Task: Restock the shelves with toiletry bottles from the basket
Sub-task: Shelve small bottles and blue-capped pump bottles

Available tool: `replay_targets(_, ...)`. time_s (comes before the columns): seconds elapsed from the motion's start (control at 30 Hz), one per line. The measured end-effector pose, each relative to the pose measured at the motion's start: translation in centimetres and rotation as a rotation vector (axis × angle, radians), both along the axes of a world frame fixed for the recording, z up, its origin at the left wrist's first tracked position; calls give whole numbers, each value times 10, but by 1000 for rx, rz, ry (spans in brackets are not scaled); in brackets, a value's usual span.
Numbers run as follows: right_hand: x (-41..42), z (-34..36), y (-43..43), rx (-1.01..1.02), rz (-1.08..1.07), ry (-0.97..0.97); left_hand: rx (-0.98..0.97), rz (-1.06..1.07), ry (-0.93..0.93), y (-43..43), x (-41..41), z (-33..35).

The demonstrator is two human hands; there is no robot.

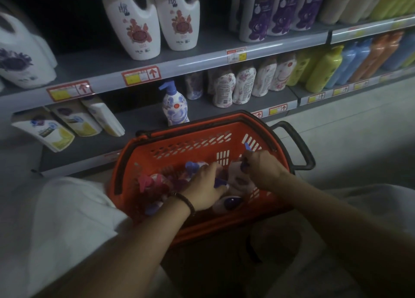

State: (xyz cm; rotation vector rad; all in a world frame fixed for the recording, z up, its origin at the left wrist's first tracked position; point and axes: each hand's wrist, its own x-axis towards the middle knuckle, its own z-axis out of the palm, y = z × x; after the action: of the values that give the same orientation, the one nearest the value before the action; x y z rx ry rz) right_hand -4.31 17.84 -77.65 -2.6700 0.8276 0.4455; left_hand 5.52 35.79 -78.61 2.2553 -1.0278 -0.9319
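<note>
An orange plastic basket with black handles (170, 140) was set on the floor, close in front of the low grey shelf (134, 120). Both hands were reached down into it.

The right hand (262, 169) was curled tight round the blue pump top of a white bottle (238, 178) near the right wall of the basket. The blue spout was seen poking up past the fingers.

The left hand (203, 185), with a dark bead band (187, 202) on its wrist, was laid over the pile of bottles in the middle of the basket. Its fingers were bent down among them, but whether a bottle was gripped could not be told.

More bottles were piled in the basket. A pink pump top (143, 182), another blue pump top (192, 165) and a round dark purple cap (232, 201) could be seen.

One white bottle with blue flowers and a blue pump (175, 107) was stood upright on the low grey shelf, just behind the basket. To its right, a row of white bottles with pink flowers (235, 84) was lined up on the same shelf. Two big white jugs with red flowers (139, 24) were stood on the shelf above.
</note>
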Motion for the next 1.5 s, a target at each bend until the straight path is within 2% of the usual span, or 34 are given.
replay_targets(0.1, -6, 19, -6, -53, 15, -69, -56, 51, -18, -1, 1, 2)
replay_targets(0.23, -9, 48, -10, -61, 10, -177, -96, 113, 56, -3, 3, 4)
replay_targets(0.4, -7, 89, -9, -82, 82, -218, -129, 80, 41, -4, 0, 5)
replay_targets(0.63, -6, 129, -10, 28, 130, -277, -270, 100, 112, -10, -6, 15)
replay_targets(0.83, -6, 149, -14, 106, 140, -379, -359, 161, 257, -12, -2, 25)
replay_targets(1.0, 1, 158, -8, 163, 160, -417, -431, 213, 258, -11, 4, 29)
replay_targets(1.2, 15, 154, 6, 184, 235, -438, -423, 189, 261, 5, 16, 34)
replay_targets(1.5, 28, 157, 29, 315, 165, -693, -528, 340, 214, 25, 43, 53)
